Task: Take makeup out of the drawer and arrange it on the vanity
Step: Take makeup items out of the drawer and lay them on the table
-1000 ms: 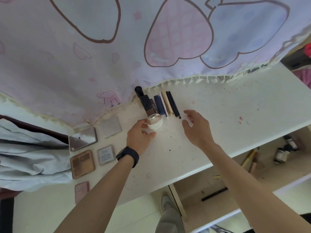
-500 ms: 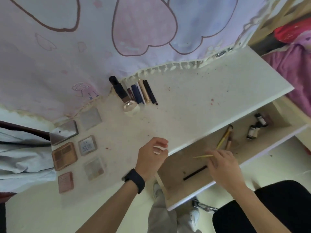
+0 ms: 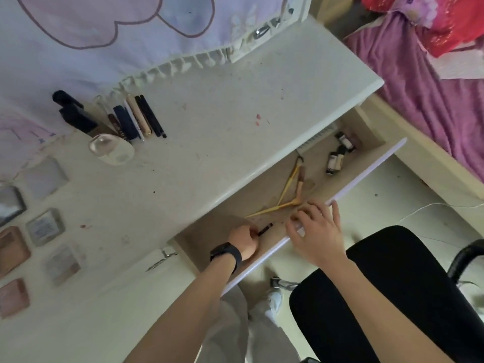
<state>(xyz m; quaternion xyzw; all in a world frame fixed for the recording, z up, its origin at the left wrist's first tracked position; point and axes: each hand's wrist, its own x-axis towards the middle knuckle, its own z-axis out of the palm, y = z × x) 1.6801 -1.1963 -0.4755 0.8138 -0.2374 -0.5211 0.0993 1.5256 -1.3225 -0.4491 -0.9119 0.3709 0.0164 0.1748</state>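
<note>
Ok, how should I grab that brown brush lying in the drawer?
I'd pinch the brush by the middle of its handle, fingers coming down from above on its two long sides. It lies flat on the drawer floor, and a thin gold stick lies close beside it, so keep the pinch narrow.

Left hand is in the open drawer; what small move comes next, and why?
Probably lift the black pencil out toward the row of pens on the vanity: the left hand grips its end, the right hand holds the drawer front.
</note>
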